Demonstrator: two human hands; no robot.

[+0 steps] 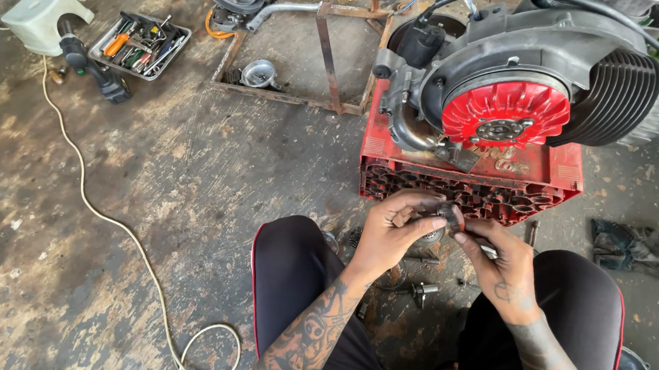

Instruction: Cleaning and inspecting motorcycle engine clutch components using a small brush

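Note:
My left hand (395, 233) and my right hand (502, 262) meet over my knees, both gripping a small dark metal part (449, 214) between the fingertips. Just beyond them a scooter engine (520, 67) with a red finned flywheel (505, 113) rests on an upturned red plastic crate (466, 180). Loose bolts and small metal parts (420, 288) lie on the floor between my legs, under the hands.
A tool tray (139, 44) sits far left, with a black power tool (93, 66) beside it. A cream cord (119, 228) snakes across the stained concrete. A rusty metal frame (322, 56) stands behind, and a dark rag (637, 246) lies right.

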